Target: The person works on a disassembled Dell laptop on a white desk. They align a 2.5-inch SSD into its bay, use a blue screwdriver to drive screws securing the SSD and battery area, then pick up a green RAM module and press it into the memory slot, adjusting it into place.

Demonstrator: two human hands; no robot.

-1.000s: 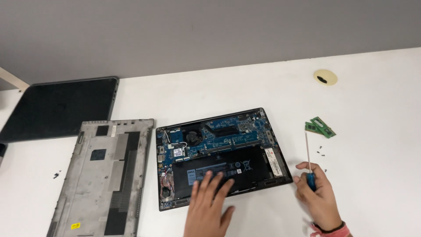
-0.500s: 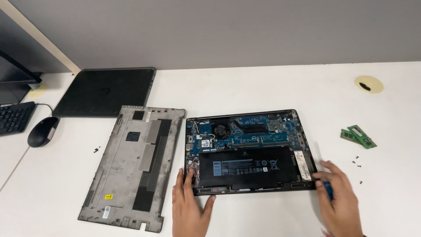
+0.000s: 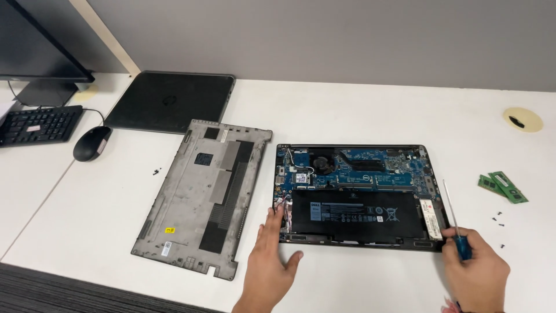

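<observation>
On the white tabletop (image 3: pixel 359 110), two hands flank an opened laptop (image 3: pixel 359 194).
Left of the left hand (image 3: pixel 272 261) lies a grey bottom cover (image 3: pixel 202 194); its grip is spread flat against the laptop's corner. Right hand (image 3: pixel 478 272) grip is clamped on a blue-handled screwdriver (image 3: pixel 454 223); memory sticks (image 3: pixel 503 186) lie beyond.

Bare desk (image 3: pixel 359 110) behind laptop (image 3: pixel 353 197); cover (image 3: pixel 202 194) crowds left.
</observation>
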